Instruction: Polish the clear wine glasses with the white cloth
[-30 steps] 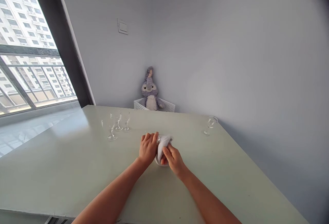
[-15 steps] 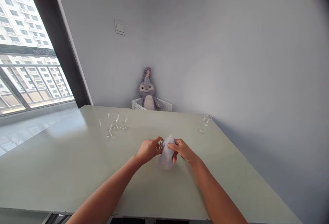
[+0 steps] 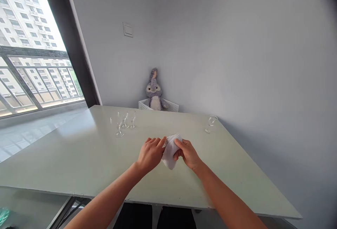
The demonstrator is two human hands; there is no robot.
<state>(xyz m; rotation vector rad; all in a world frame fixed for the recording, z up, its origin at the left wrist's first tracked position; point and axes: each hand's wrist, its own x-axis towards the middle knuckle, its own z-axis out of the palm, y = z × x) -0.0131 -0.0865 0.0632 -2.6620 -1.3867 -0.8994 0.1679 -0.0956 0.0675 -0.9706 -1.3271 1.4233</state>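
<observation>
A thin white cloth is bunched between my two hands above the middle of the table. My right hand is closed on it, thumb on top and fingers curled behind. My left hand is closed around a clear glass pressed against the cloth; only a sliver of that glass shows, the rest being covered by fingers and cloth. Beyond my left hand stand three clear stemmed glasses, the closest in front of the other two. One more stemmed glass is near the table's right edge.
The pale table reaches a grey wall at the back and right. A plush toy sits in a white perforated basket behind the far edge. To the left is a large window with a railing.
The view has shifted slightly. My left hand has turned its back upward, hiding most of the glass seen earlier. The cloth has changed shape and now drapes to a point below the hands.
</observation>
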